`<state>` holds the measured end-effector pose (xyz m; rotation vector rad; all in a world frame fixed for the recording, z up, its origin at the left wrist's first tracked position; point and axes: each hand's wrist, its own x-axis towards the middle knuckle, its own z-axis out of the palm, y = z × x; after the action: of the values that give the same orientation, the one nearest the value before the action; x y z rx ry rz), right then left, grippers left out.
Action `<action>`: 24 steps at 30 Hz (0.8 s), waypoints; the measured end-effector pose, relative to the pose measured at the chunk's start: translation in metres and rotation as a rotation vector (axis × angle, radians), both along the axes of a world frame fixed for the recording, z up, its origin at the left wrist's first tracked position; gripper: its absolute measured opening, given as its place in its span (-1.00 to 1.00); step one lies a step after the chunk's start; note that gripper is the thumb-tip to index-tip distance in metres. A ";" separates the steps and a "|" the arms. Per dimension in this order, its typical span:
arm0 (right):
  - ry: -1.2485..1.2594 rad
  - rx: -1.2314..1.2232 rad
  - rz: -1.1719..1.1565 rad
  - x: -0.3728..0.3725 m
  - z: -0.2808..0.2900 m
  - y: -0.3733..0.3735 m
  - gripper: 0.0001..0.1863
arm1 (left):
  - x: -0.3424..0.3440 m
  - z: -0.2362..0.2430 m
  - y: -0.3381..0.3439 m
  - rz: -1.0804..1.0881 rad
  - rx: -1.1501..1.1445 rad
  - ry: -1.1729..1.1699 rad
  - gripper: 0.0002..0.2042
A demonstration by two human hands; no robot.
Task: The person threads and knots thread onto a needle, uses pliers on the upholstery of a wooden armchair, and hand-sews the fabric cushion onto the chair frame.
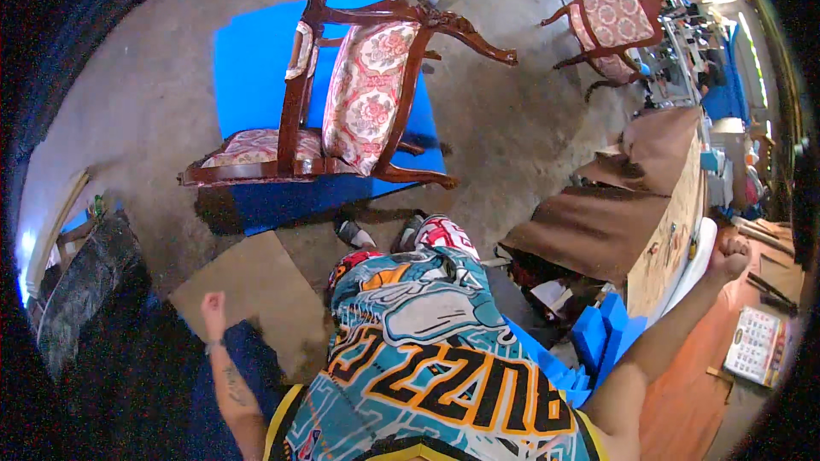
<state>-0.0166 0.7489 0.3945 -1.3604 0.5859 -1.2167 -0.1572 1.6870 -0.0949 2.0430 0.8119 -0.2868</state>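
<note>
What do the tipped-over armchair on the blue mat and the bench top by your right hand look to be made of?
Carved armchair: dark reddish wood with a glossy, seemingly varnished finish; seat and back are floral red-and-cream woven fabric. Blue mat: matte, flat, likely foam or plastic sheet. Bench top near the right hand: pale, raw-looking board, probably plywood or chipboard.

I can't tell whether my right hand (pixel 731 256) grips anything at the workbench (pixel 675 230) edge; it's small and curled. My left hand (pixel 213 306) looks blurred, fingers unclear. The second upholstered chair (pixel 611 21) is partly cut off near the rim, and bench clutter is too small to identify
</note>
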 end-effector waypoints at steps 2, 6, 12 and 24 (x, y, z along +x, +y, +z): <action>0.114 0.047 0.119 0.014 -0.035 -0.013 -0.66 | -0.028 0.014 0.034 -0.152 0.188 0.160 -0.80; 0.173 0.081 0.208 0.068 -0.114 0.001 -0.75 | -0.046 0.064 0.030 -0.526 0.477 0.806 -0.36; 0.357 0.053 0.437 0.166 -0.195 0.066 -0.83 | 0.034 0.131 -0.065 -0.820 0.295 1.257 0.09; 0.625 -0.253 1.160 0.262 -0.401 0.238 -0.88 | 0.364 0.032 -0.366 -0.422 0.001 -0.515 -0.80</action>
<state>0.2452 0.9871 -0.0066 -1.8797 -0.0248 0.0952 0.2069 1.3207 -0.0629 2.1391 0.0636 0.0163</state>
